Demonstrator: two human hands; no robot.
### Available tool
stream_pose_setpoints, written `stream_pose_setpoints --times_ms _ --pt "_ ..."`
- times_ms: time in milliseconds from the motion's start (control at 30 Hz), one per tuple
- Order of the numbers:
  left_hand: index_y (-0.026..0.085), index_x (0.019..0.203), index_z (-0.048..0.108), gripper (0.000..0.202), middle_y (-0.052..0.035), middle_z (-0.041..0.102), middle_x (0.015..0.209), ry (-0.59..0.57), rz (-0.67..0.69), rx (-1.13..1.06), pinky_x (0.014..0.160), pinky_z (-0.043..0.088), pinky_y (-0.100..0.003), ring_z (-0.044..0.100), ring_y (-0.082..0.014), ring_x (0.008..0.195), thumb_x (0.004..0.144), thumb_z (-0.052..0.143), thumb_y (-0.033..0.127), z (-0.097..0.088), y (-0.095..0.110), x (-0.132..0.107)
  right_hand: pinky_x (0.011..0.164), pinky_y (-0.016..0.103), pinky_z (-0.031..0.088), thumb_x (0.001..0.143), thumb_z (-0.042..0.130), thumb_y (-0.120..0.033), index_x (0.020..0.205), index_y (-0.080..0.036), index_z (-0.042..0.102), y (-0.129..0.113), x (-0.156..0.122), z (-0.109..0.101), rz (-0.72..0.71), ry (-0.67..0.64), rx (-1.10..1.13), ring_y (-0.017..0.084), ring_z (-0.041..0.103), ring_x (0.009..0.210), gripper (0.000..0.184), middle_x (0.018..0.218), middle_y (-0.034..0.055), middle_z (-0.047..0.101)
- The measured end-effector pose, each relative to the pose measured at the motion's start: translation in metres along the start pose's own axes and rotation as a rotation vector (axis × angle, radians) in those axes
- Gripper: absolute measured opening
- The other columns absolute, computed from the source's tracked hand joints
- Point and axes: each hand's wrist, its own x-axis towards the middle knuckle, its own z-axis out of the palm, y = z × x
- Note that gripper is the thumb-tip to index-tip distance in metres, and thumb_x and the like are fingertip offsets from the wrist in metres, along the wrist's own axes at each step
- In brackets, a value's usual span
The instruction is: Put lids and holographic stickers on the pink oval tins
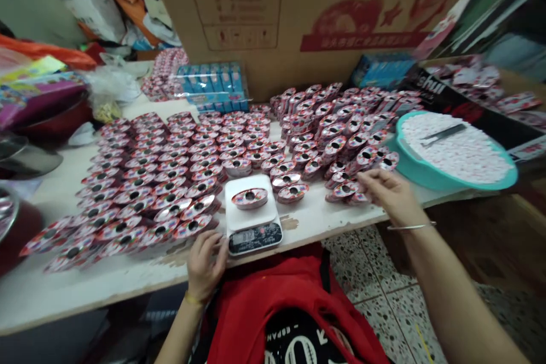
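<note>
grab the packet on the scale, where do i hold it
Probably best to pinch the oval foil packet by its two narrow ends, coming straight down from above with your left hand, which is nearest. It lies alone on the white platform of the digital scale, so both ends stand free, while the dark central hole offers no good grip.

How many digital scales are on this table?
1: a white digital kitchen scale at the front edge of the table, between the left hand and right hand, with one round pack on it. Another could be hidden under the piled packs.
</note>
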Motion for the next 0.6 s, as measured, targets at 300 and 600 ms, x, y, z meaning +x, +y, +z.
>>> stream_pose_setpoints --times_ms 300,600 --pt "0.023 0.139 0.040 0.068 -0.0166 0.054 0.129 -0.074 0.186 0.226 0.092 0.041 -0.047 0.053 -0.0327 0.113 0.079 0.066 0.041 0.023 0.023 0.090 0.073 0.049 0.041 0.059 0.078 -0.047 0.066 -0.023 0.054 0.013 0.121 -0.202 -0.040 0.757 -0.660 0.032 0.059 0.084 0.035 0.076 0.0122 0.062" --pt "0.022 0.122 0.053 0.041 -0.0101 0.066 0.108 -0.351 0.325 0.074 0.082 0.040 -0.039 0.059 -0.0253 0.095 0.082 0.060 0.028 0.050 0.070 0.113 0.101 0.048 0.040 0.083 0.054 -0.048 0.109 -0.020 0.059 0.057 0.028 -0.138 -0.504 0.656 -0.749 0.033 0.055 0.112 0.039 0.113 0.0178 0.063"
